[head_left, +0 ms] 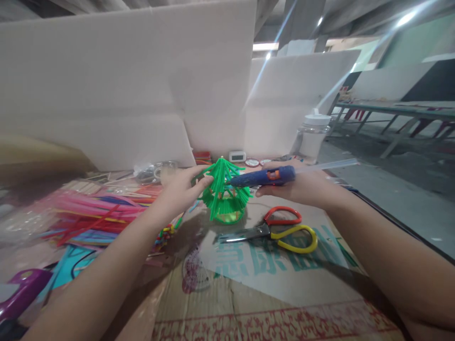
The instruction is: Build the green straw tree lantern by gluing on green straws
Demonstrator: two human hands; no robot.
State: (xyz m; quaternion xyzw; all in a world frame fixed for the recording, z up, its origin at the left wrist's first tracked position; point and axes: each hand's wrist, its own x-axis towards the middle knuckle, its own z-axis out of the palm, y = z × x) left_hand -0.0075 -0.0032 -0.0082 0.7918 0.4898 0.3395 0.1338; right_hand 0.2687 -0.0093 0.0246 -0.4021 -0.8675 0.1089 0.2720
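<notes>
A green cone-roofed craft piece (223, 189) made of fuzzy stems stands upright near the middle of the table. My left hand (188, 184) grips its left side, with the thumb on the roof strands and the other fingers partly hidden behind. In my right hand (284, 182) is a blue glue gun (263, 177), its tip at the right side of the green piece and a clear glue stick sticking out to the right. Scissors (265, 230) with one red and one yellow handle lie just in front, blades pointing left.
Bundles of coloured stems (103, 213) cover the left of the table, with a purple-handled tool (26, 289) at the lower left. A lidded clear bottle (313, 137) stands at the back right. A small white clock (237, 156) sits behind, before white boards (124, 85).
</notes>
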